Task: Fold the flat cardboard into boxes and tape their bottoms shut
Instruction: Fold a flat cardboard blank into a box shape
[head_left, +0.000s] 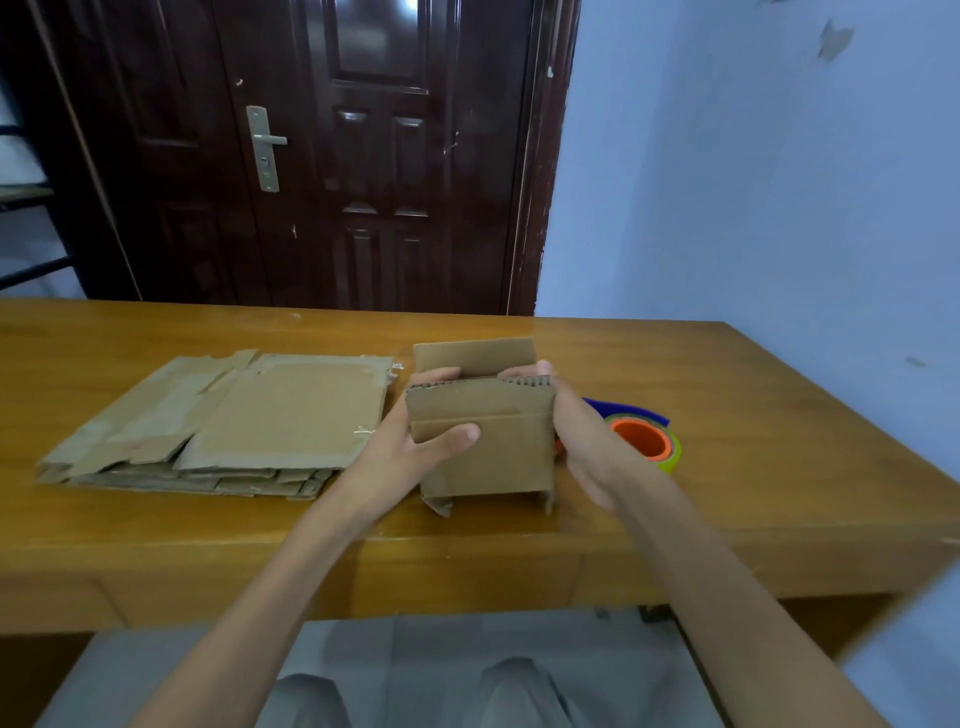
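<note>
A small room with pale blue walls, a dark wooden door (384, 156) at the back, and a glossy yellow-brown worktop (727, 499) running across it. Nearest of all, the person's knees in grey trousers (415, 675) sit under the worktop's front edge, and two bare forearms reach forward over it.

Just past the edge, both hands hold a small cardboard box (488, 441) that is partly opened up, its lower flaps touching the worktop. The left hand (410, 447) wraps the box's left side, the thumb pressed flat on the near panel and the fingers curled over the top rim into the opening. The right hand (576, 431) clasps the right side, fingers likewise hooked over the top edge. So each grip is closed around the box. One flap stands upright at the far side, behind the fingers.

Just beside the right hand, partly hidden by it, lies a tape roll (649, 441) with an orange core and yellow-green rim, with a blue piece behind it that I cannot identify.

To the left, near the left hand, a stack of flat cardboard (234, 421) lies on the worktop, several sheets deep, with worn patches of old tape on top.

Beyond the worktop stands the door, with a metal handle (266, 148), and to its right the blue wall shows chipped paint.
</note>
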